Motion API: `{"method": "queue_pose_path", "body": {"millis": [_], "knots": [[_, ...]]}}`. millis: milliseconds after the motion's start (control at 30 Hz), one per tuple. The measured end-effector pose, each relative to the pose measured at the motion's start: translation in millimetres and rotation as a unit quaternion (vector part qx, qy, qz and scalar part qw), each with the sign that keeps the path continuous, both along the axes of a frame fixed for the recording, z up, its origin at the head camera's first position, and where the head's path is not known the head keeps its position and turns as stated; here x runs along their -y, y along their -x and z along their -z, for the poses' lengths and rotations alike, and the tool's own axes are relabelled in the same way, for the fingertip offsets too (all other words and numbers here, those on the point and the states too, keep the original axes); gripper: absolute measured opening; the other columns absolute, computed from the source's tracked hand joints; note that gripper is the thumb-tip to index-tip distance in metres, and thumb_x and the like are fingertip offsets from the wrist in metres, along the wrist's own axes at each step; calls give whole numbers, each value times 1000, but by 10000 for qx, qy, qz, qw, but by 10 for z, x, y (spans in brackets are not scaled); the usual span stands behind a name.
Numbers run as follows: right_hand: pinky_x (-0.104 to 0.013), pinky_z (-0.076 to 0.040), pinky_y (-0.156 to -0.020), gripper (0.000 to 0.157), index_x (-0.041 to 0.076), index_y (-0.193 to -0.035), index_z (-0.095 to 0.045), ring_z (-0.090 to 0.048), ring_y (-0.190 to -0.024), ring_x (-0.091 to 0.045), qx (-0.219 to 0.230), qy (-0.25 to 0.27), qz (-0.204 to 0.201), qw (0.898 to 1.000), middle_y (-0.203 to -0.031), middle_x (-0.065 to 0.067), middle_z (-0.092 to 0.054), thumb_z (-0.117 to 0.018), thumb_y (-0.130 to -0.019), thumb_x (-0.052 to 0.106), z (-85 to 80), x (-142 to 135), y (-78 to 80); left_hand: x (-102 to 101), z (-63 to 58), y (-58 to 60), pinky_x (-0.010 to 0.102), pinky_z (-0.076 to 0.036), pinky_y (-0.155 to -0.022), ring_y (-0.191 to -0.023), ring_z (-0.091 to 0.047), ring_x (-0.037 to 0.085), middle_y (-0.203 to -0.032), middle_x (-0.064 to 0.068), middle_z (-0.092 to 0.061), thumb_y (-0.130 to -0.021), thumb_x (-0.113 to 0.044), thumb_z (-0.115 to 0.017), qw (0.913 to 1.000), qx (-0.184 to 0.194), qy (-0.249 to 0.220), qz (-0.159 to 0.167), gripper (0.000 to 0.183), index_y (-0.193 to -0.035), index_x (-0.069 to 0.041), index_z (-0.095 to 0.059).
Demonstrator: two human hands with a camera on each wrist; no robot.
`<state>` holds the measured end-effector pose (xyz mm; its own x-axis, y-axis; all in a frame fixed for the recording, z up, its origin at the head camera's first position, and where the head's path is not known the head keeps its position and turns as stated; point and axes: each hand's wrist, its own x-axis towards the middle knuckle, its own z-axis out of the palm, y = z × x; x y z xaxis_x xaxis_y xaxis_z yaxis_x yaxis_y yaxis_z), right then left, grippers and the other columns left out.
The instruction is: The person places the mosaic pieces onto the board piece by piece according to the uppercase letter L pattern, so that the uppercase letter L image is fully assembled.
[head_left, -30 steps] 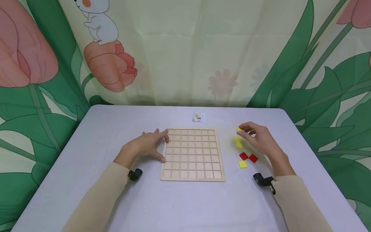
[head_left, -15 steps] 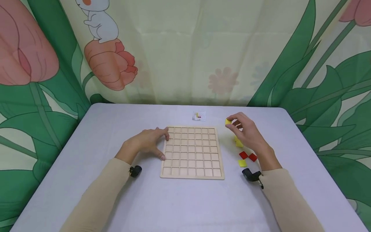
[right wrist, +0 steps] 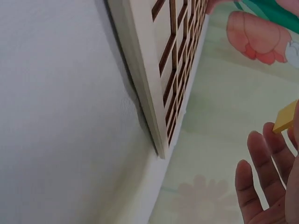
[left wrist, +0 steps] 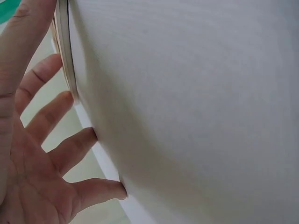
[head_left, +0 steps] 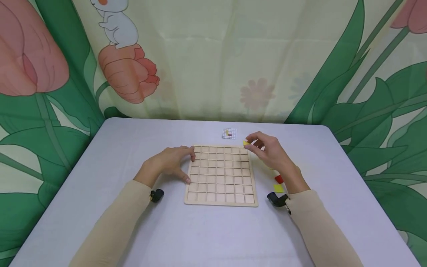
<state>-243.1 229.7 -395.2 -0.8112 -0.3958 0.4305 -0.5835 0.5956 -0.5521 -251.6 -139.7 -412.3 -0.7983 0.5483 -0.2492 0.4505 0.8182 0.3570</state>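
Observation:
A wooden grid board (head_left: pixel 221 176) lies flat in the middle of the table. My left hand (head_left: pixel 166 162) rests at its left edge, thumb and fingers spread and touching the rim; in the left wrist view the fingers (left wrist: pixel 74 151) reach down to the cloth. Above the board's far right corner, my right hand (head_left: pixel 271 150) pinches a yellow square tile (head_left: pixel 245 143) between thumb and fingertips. The right wrist view shows that yellow tile (right wrist: pixel 286 116) held clear of the board (right wrist: pixel 140 70).
A small printed pattern card (head_left: pixel 229 134) lies behind the board. Right of the board are a red tile (head_left: pixel 278 179) and a loose yellow tile (head_left: pixel 278 188); the right hand and wrist partly hide other tiles. A printed curtain (head_left: pixel 207 74) hangs behind the white table (head_left: pixel 213 233).
My right hand has carried the yellow tile leftward, from beside the loose tiles to over the board's far right corner. The left hand has stayed at the board's edge.

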Motion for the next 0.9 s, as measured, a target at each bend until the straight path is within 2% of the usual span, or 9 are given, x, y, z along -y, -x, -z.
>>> {"method": "queue_pose_path", "body": {"millis": [200,300,500,733,900], "knots": [[-32,-54,-70,34,10,-117,-63,-69,-80,-17,120,25,-195,9997,-99,-4,-73,-81,-90,15,-9,106,12,-42,-7,15,54,-39,-113,-145,-44,34,-168,-3,-31,-59,-58,-95,10000,69,18,-67,76,-117,-33,-54],[-34,-54,-69,35,9,-116,-64,-68,-79,-17,57,75,-319,9994,-97,-4,-72,-83,-87,14,-17,163,33,-51,-5,18,54,-41,-110,-138,-51,35,-167,-3,-32,-59,-58,-95,10000,37,-20,-71,76,-118,-33,-55],[-40,-55,-74,32,9,-110,-63,-66,-81,-17,162,184,-620,9978,-95,-3,-71,-84,-87,15,21,311,76,-30,-1,-7,54,-41,-110,-137,-52,32,-168,-1,-32,-59,-59,-95,9999,75,-13,-91,76,-118,-33,-55],[-37,-56,-76,31,8,-109,-63,-65,-83,-15,289,-158,-920,9952,-93,-1,-71,-83,-89,21,89,478,154,5,13,-11,59,-39,-111,-138,-52,31,-167,-1,-34,-58,-59,-95,10000,-60,-52,-12,76,-117,-34,-55],[-36,-57,-75,32,9,-112,-62,-67,-86,-15,459,-429,-988,9931,-97,0,-71,-81,-91,25,73,592,208,-5,-11,-19,59,-39,-111,-138,-51,33,-167,-1,-34,-58,-58,-96,9999,2,-95,-53,75,-117,-32,-56]]}}
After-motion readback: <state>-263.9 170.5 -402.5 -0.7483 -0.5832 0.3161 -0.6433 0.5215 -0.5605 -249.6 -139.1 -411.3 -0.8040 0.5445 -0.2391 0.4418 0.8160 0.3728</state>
